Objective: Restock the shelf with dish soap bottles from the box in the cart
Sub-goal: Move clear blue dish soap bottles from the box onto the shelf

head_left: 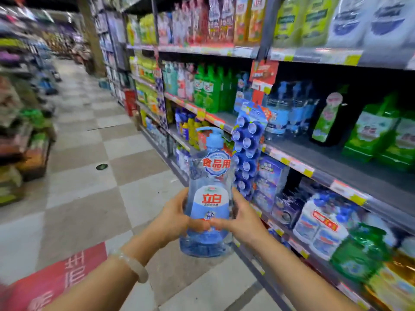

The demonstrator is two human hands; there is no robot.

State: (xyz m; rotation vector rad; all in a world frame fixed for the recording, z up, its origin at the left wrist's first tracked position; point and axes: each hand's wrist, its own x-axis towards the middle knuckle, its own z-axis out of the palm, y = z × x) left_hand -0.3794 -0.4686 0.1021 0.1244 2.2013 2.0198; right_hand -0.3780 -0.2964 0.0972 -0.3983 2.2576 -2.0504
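Clear blue dish soap bottle (208, 198) upright in mid-aisle, our left hand (173, 217) and right hand (241, 217) both wrapped round its lower half. We judge this the carry to the shelf (318, 151); next it needs a gap beside the matching blue bottles (285, 108).

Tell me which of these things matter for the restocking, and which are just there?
Part of the job:
- clear blue dish soap bottle, held by both hands: left, right
- shelf with matching blue bottles

Just there:
- hanging strip of blue cups
- green refill pouches
- red floor sticker
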